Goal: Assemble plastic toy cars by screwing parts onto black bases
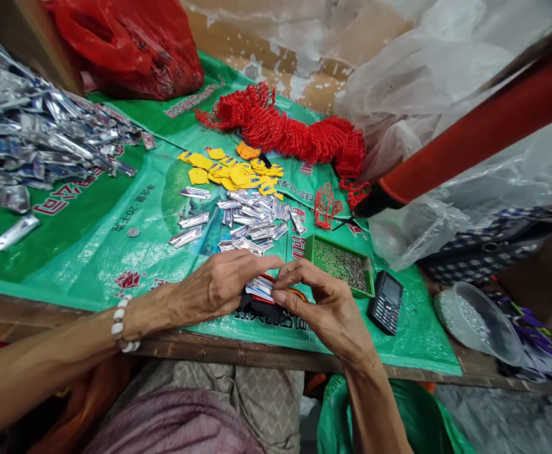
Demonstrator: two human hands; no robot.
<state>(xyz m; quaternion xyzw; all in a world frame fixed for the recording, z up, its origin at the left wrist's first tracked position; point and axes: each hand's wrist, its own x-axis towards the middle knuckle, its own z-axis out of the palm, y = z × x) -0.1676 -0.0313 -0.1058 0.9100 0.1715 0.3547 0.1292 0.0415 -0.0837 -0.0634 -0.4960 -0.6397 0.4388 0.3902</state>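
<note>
Between my two hands is a small folded silver metal strip (259,287), lying over a dark block with red and orange edges (264,309) at the table's front edge. My right hand (318,299) pinches the strip's right end between thumb and fingers. From the other side my left hand (224,284), with a white bead bracelet (119,323) on the wrist, reaches across the strip's left end. Its forefinger stretches toward my right fingertips; the other fingers are bent and partly hidden, so what they grip is unclear. Just beyond lies a pile of similar silver strips (254,214).
Yellow tags (231,170) and red netted pieces (295,139) lie farther back. At right are a green tray of tiny metal parts (342,261), a black keypad phone (385,302) and a clear bowl (484,321). A red pole (479,126) slants in. More strips (34,126) heap left.
</note>
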